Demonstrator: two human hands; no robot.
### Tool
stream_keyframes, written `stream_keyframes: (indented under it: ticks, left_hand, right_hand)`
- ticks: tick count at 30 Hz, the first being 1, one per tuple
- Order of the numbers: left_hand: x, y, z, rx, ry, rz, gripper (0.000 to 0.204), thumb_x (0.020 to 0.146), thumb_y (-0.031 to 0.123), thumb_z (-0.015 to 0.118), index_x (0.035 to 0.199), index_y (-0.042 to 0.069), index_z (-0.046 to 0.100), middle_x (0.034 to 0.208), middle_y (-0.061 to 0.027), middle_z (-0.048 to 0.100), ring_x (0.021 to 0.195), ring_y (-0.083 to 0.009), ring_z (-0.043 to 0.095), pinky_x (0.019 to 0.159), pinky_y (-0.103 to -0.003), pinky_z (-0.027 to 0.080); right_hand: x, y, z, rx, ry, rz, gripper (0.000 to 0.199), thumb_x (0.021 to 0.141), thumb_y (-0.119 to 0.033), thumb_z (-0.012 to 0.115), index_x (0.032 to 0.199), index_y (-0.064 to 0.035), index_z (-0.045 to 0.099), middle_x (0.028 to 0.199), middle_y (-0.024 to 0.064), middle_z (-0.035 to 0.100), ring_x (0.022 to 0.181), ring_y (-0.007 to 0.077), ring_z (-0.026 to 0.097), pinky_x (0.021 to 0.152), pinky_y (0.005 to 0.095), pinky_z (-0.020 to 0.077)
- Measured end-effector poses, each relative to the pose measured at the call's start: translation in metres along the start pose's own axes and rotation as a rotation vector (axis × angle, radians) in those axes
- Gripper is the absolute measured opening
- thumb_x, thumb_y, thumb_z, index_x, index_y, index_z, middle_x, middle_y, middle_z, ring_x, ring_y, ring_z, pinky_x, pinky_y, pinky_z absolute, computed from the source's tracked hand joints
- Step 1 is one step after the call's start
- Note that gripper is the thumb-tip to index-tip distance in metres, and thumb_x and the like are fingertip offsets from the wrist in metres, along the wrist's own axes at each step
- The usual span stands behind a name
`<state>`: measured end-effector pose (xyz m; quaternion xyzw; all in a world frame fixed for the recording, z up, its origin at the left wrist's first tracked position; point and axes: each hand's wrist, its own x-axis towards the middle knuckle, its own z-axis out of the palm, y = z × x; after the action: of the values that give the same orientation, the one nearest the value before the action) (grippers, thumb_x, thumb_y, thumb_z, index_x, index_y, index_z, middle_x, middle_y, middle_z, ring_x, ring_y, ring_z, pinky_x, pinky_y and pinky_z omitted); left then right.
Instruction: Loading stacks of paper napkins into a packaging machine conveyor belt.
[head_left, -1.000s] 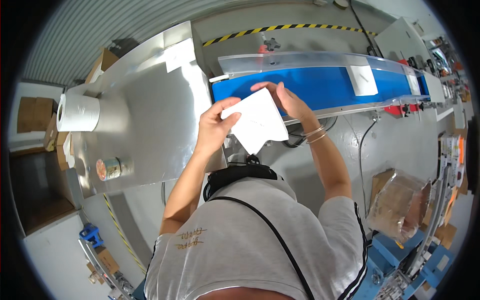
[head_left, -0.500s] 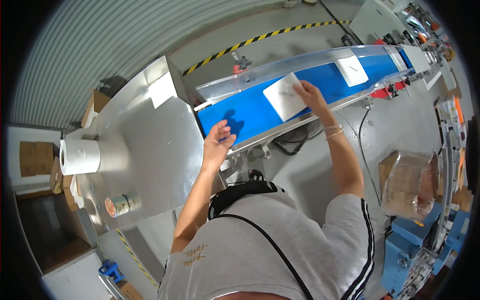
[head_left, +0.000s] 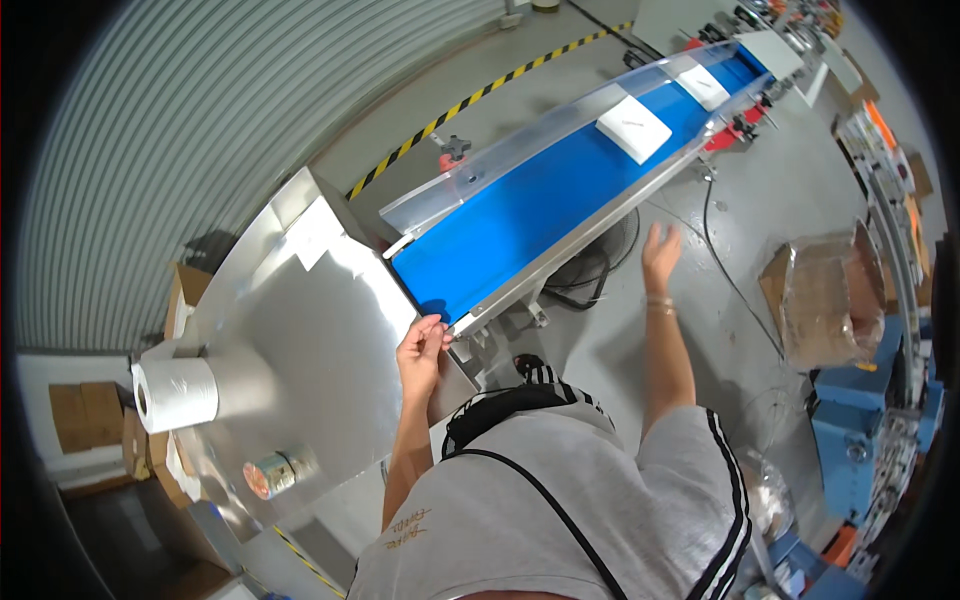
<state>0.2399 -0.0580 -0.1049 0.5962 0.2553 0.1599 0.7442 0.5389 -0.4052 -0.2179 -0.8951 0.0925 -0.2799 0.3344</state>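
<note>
My left hand [head_left: 420,352] is at the near corner of the blue conveyor belt [head_left: 520,225], beside the edge of the metal table [head_left: 300,350]. Its fingers are bent and gathered against the thumb, and no object shows in them. Off the belt's right side, my right hand [head_left: 660,258] hovers over the floor with fingers apart, empty and slightly blurred. A flat white packet [head_left: 635,128] with a small dark print lies on the far half of the belt. Beyond it lies a second white packet [head_left: 703,87], close to the belt's far end.
A clear guard rail [head_left: 500,160] runs along the belt's far side. On the metal table are a white roll [head_left: 178,393], a tape roll [head_left: 272,474] and a white sheet [head_left: 313,232]. A plastic-lined carton [head_left: 830,290] and blue machinery [head_left: 850,445] stand at the right.
My right hand has let go of the white packet it held and moved off the belt. My left hand has drawn back to the belt's corner, fingers gathered. The view has turned.
</note>
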Motion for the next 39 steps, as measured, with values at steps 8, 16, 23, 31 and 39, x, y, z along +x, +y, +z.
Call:
stream_keyframes:
  ticks: [8, 16, 23, 31, 39]
  left_hand:
    - [0.013, -0.023, -0.008, -0.017, -0.173, 0.188, 0.016, 0.093, 0.006, 0.058, 0.107, 0.0, 0.062, 0.085, -0.0029, 0.065, 0.074, -0.0078, 0.058, 0.066, -0.022, 0.047]
    - [0.0, -0.005, -0.001, 0.691, -0.285, 0.741, 0.012, 0.081, 0.007, 0.064, 0.092, 0.003, 0.066, 0.092, -0.0106, 0.064, 0.087, -0.029, 0.06, 0.077, -0.037, 0.048]
    - [-0.043, -0.019, -0.017, 1.039, -0.537, 1.041, 0.038, 0.082, 0.025, 0.065, 0.113, 0.004, 0.062, 0.123, -0.0173, 0.054, 0.125, -0.0391, 0.04, 0.102, -0.048, 0.034]
    - [-0.068, -0.034, -0.034, 1.402, -0.402, 0.989, 0.084, 0.076, 0.03, 0.072, 0.144, 0.005, 0.029, 0.147, -0.0275, 0.026, 0.138, -0.0423, 0.022, 0.112, -0.05, 0.02]
    - [-0.08, -0.045, -0.005, 1.514, -0.282, 0.748, 0.092, 0.075, 0.037, 0.072, 0.143, -0.002, 0.025, 0.143, -0.033, 0.029, 0.135, -0.0471, 0.024, 0.111, -0.053, 0.02]
  right_hand:
    - [-0.314, 0.153, -0.123, -0.536, -1.318, 0.35, 0.052, 0.083, -0.052, 0.054, 0.093, -0.003, 0.07, 0.101, 0.0204, 0.066, 0.098, 0.038, 0.062, 0.086, 0.0445, 0.0491]
    - [-0.447, 0.131, -0.216, -0.062, -1.247, 0.98, 0.037, 0.082, -0.035, 0.057, 0.08, 0.0006, 0.066, 0.065, 0.0097, 0.063, 0.051, 0.0203, 0.059, 0.049, 0.0357, 0.0493]
    - [-0.477, 0.072, -0.213, 0.02, -1.199, 0.738, 0.033, 0.084, -0.032, 0.059, 0.093, -0.0025, 0.068, 0.07, 0.0071, 0.064, 0.055, 0.0158, 0.058, 0.052, 0.0296, 0.0498]
    - [-0.549, 0.033, -0.211, 0.066, -1.085, 0.511, 0.041, 0.081, -0.04, 0.057, 0.104, -0.0082, 0.069, 0.091, 0.0135, 0.071, 0.082, 0.0272, 0.066, 0.078, 0.0377, 0.0512]
    - [-0.678, 0.164, -0.275, -0.141, -1.026, 0.314, 0.04, 0.083, -0.044, 0.057, 0.101, -0.0104, 0.071, 0.103, 0.0136, 0.069, 0.098, 0.0301, 0.063, 0.087, 0.0402, 0.049]
